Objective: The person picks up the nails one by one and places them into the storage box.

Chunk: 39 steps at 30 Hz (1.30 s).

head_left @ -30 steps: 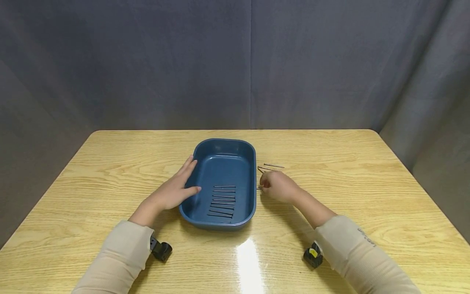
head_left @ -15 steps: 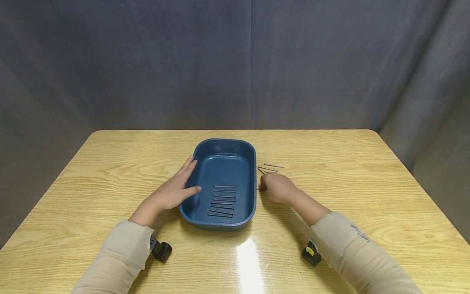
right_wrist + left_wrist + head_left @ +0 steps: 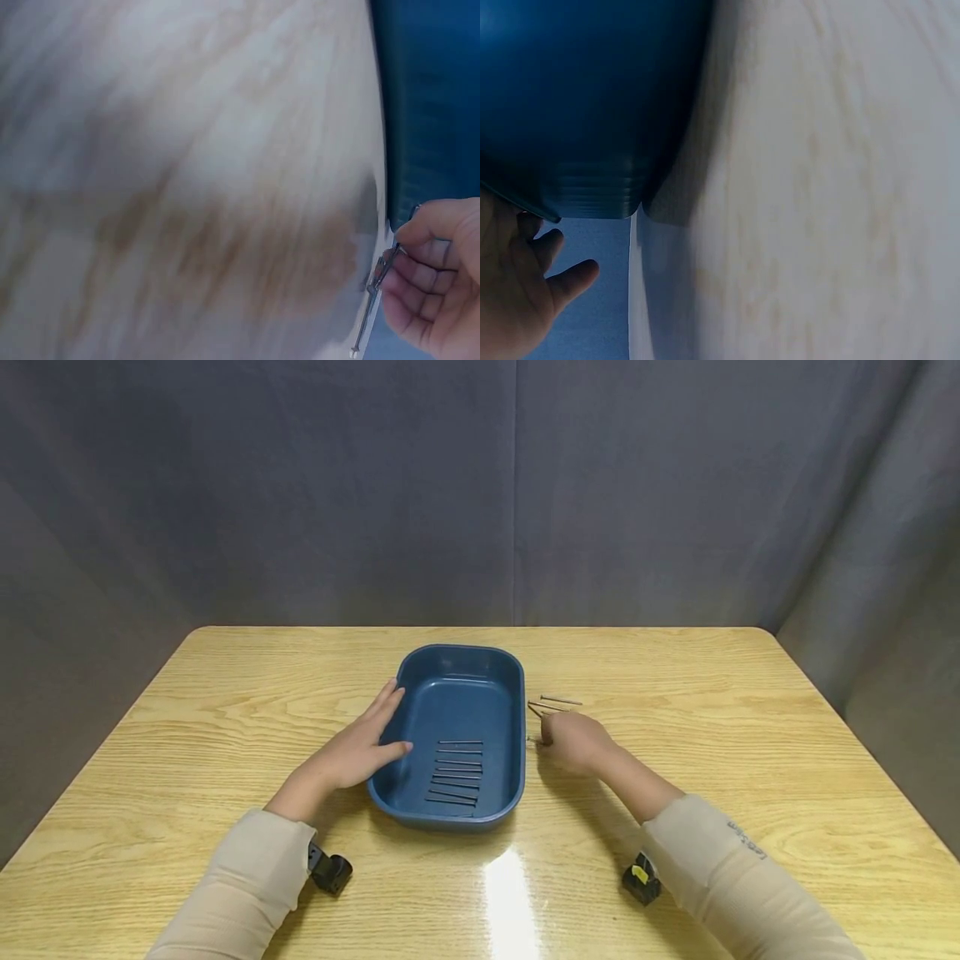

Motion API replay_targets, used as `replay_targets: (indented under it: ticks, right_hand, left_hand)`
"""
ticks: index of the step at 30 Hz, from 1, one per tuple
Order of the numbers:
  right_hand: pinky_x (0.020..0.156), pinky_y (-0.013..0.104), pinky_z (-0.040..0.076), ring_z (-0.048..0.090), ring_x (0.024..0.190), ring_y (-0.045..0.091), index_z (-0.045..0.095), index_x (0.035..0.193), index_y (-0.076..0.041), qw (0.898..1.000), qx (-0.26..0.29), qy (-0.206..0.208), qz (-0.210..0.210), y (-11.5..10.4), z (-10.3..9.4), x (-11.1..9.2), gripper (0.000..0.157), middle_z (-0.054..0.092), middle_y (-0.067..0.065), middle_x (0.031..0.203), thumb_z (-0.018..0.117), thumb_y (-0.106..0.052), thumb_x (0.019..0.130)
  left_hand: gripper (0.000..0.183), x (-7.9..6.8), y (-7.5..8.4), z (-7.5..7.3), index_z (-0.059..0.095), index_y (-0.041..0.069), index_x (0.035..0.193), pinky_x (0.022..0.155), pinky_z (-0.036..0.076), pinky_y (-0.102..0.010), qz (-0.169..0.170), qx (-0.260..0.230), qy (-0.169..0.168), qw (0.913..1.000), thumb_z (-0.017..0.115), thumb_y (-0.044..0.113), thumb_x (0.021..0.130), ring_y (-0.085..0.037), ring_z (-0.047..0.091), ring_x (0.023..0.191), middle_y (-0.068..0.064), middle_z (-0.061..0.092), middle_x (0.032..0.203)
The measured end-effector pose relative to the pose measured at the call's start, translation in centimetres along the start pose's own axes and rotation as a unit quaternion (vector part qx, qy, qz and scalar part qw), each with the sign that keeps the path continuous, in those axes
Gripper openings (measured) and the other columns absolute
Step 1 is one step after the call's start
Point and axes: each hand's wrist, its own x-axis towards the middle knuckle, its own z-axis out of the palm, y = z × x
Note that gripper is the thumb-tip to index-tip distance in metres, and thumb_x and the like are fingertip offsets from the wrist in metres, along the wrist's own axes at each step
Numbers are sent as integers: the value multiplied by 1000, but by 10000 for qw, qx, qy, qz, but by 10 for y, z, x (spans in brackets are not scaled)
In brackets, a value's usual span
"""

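A deep blue plastic tray (image 3: 465, 702) stands mid-table, and several dark nails (image 3: 457, 770) lie in rough rows on its floor. My left hand (image 3: 358, 750) rests on the tray's left rim, fingers spread and fairly straight; the left wrist view shows the hand (image 3: 525, 277) beside the tray wall (image 3: 592, 112). Just off the tray's right side, my right hand (image 3: 576, 743) is low over the table, fingers curled. In the right wrist view the thumb and fingers of that hand (image 3: 442, 277) pinch a thin metal nail (image 3: 388, 259). Another nail (image 3: 360, 334) shows just below it.
Several loose nails (image 3: 558, 700) lie on the wooden table (image 3: 675, 693) beyond my right hand, close to the tray's right wall. A grey curtain (image 3: 480, 493) hangs behind the table. Small black cameras (image 3: 330, 872) are strapped at both wrists.
My right hand dips slightly, then shifts a little back to the right, with the nail end showing by its fingertips. The left hand and the tray keep their place.
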Motion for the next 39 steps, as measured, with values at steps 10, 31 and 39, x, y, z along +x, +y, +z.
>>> replay_targets:
  ticks: [10, 31, 39]
  right_hand:
    - [53, 25, 33, 42, 59, 14, 52, 67, -8, 9985, 466, 290, -16, 9, -8, -5, 18, 49, 0, 64, 59, -10, 83]
    - [54, 26, 36, 44, 58, 15, 57, 82, -2, 9863, 1120, 1207, 127, 3, -27, -11, 5, 54, 4, 68, 53, -6, 81]
    - [54, 26, 38, 47, 58, 14, 58, 81, -1, 9805, 1327, 1433, -225, -13, -29, -9, 5, 57, 6, 70, 54, -3, 79]
  left_hand:
    - [75, 1, -1, 1, 2, 11, 148, 106, 18, -58, 7, 45, 5, 10000, 48, 31, 93, -32, 5, 140, -3, -8, 154]
    - [75, 2, 0, 1, 4, 11, 148, 105, 21, -57, -72, 35, 75, 9999, 49, 29, 91, -33, 7, 139, -5, -7, 154]
    - [76, 2, 2, 2, 5, 9, 148, 103, 22, -59, -114, 58, 139, 9998, 50, 28, 90, -35, 9, 139, -7, -5, 154]
